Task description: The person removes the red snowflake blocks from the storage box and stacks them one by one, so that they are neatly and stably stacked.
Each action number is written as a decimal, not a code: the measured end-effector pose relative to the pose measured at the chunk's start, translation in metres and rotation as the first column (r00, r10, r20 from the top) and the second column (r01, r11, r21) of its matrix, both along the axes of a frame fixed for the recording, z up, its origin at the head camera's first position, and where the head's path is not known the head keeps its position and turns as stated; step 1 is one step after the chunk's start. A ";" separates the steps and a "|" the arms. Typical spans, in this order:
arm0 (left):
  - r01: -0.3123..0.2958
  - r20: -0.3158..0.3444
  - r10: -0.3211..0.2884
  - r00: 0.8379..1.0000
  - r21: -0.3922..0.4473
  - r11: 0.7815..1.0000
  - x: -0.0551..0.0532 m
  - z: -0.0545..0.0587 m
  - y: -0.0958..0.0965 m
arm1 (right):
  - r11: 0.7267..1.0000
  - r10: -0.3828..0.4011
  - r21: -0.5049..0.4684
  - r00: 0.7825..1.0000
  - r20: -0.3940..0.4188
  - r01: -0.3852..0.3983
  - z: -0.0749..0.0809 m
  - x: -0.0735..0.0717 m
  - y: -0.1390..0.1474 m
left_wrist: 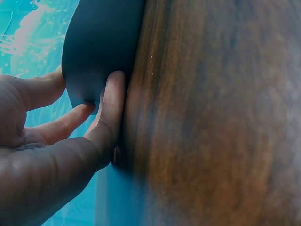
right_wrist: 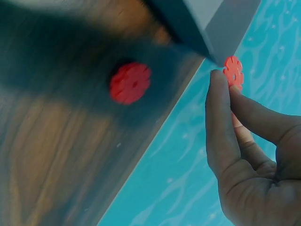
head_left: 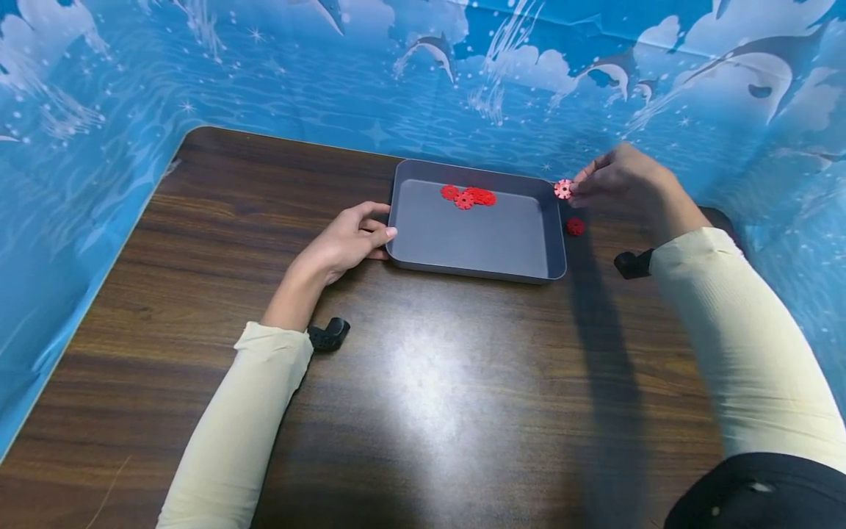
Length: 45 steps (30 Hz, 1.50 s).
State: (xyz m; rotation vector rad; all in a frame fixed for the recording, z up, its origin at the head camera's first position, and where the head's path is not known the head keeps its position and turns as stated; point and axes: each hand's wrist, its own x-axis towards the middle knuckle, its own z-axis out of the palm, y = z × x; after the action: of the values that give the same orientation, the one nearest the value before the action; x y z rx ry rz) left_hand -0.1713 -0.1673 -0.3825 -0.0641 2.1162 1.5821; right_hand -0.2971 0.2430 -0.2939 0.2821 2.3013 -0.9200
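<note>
A shallow dark grey baking tray (head_left: 472, 235) lies on the table, with several red notched plastic discs (head_left: 465, 200) inside near its back wall. My left hand (head_left: 346, 239) holds the tray's left side, the thumb at the rim and other fingers against the outer wall (left_wrist: 101, 47). Just off the tray's back right corner, my right hand (head_left: 617, 180) pinches a red notched disc (head_left: 563, 189) between thumb and fingertips. That disc (right_wrist: 233, 73) stands on edge in the right wrist view. Below this hand, another red disc piece (head_left: 576, 226) rests on the table beside the tray's right wall.
The dark wood-grain table (head_left: 317, 426) stretches in front of the tray. Behind it and along the sides hangs a blue sea-patterned cloth (head_left: 370, 95). Each wrist carries a small black device (head_left: 329, 335). A black rounded object (head_left: 760, 492) shows at the bottom right.
</note>
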 end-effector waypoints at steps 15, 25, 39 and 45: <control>-0.010 0.002 0.010 1.000 0.017 1.000 -0.001 -0.002 0.001 | 0.984 -0.126 -0.105 0.981 0.145 0.142 -0.021 0.009 0.043; -0.022 -0.003 0.022 1.000 0.024 0.999 -0.001 -0.002 0.002 | 0.972 -0.179 -0.121 0.969 0.172 0.201 -0.036 0.008 0.039; -0.015 -0.005 0.015 1.000 0.024 1.000 -0.001 -0.001 0.000 | 0.959 -0.216 -0.149 0.962 0.165 0.241 -0.040 0.012 0.039; -0.016 -0.001 0.016 1.000 0.018 1.000 -0.001 -0.001 0.000 | 0.963 -0.215 -0.130 0.965 0.149 0.234 -0.038 0.012 0.041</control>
State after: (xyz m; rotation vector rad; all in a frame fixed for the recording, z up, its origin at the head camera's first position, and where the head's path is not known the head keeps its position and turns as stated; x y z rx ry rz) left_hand -0.1722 -0.1669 -0.3830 -0.0739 2.1066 1.6103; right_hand -0.2850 0.2843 -0.3320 0.5345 2.0956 -1.1413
